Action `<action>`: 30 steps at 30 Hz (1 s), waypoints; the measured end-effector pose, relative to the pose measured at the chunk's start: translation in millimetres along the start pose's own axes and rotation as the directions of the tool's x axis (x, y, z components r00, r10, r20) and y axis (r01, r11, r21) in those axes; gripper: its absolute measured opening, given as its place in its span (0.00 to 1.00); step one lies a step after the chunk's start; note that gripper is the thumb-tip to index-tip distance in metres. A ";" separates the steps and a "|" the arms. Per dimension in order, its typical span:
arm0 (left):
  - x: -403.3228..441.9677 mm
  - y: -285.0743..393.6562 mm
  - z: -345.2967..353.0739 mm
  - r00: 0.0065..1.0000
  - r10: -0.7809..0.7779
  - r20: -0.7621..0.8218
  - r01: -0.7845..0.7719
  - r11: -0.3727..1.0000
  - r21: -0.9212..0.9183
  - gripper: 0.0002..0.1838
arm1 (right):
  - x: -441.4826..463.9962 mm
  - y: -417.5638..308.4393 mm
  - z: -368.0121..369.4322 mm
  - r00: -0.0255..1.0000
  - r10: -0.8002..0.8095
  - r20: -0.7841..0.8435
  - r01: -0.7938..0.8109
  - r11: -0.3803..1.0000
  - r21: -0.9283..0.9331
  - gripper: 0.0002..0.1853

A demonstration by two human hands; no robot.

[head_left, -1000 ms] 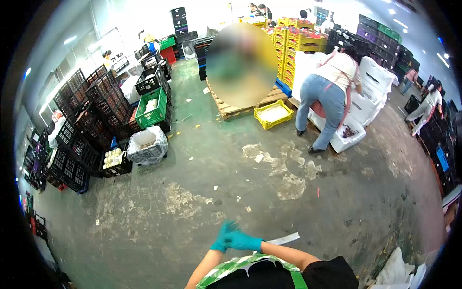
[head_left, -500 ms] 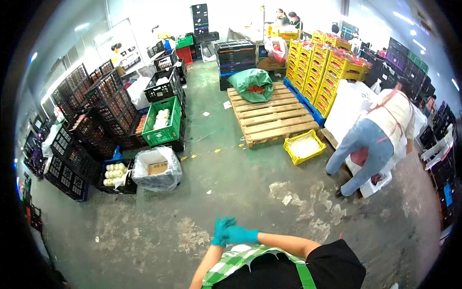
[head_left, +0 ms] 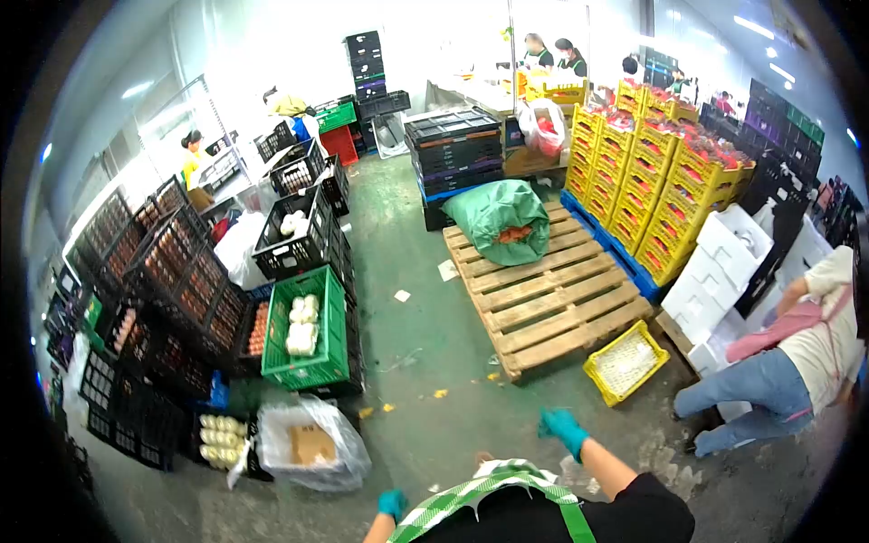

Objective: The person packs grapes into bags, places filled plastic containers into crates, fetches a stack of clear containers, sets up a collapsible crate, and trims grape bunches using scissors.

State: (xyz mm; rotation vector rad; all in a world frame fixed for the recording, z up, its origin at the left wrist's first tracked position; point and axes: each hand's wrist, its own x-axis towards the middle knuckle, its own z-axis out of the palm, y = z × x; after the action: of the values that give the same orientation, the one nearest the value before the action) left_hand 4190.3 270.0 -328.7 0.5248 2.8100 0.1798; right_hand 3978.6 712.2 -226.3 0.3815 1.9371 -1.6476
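Observation:
My left hand [head_left: 392,504], in a teal glove, hangs low beside my green-checked apron [head_left: 444,509]. It looks small and blurred, so its fingers cannot be made out. My right hand [head_left: 564,430], gloved the same way, reaches out over the floor with its fingers loosely apart and nothing in them. Nearest to it is a yellow crate [head_left: 626,362] with a pale lining, in front of a wooden pallet [head_left: 543,303]. A green sack [head_left: 498,217] with something orange in its mouth lies on the pallet. Left of my left hand stands a bin lined with clear plastic [head_left: 348,457], a cardboard piece inside.
A green crate [head_left: 339,335] of pale vegetables and black crates [head_left: 186,271] stand at left. Stacked yellow crates [head_left: 670,213] rise behind the pallet. At right a person in jeans [head_left: 751,394] bends near white foam boxes [head_left: 711,290]. Green floor [head_left: 398,244] runs between.
My hands, together before, are now apart: the left lower, the right out to the right. The view has moved closer to the pallet and crates. The bending person now appears farther right.

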 end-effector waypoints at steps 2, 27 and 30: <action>-2.1 -58.7 -13.3 0.934 -0.299 0.194 0.342 0.906 -0.251 0.06 | 52.5 -120.1 49.6 0.993 -0.117 0.029 0.110 0.979 0.173 0.17; 845.5 -834.3 -419.1 0.757 -0.497 -0.423 0.115 0.740 -0.663 0.05 | 911.5 -673.3 141.9 0.981 0.081 -0.178 -0.082 0.997 0.002 0.18; 866.2 -949.5 -311.3 0.972 -0.230 0.053 0.235 0.962 -0.139 0.08 | 1056.8 -809.4 149.4 0.943 -0.261 -0.207 0.179 0.921 -0.345 0.16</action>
State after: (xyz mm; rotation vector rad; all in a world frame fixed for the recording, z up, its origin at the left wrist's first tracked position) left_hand 3005.0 -311.2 -407.2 0.1613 2.7673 0.3182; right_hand 2719.9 254.9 -199.1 0.2540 2.4734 -1.4299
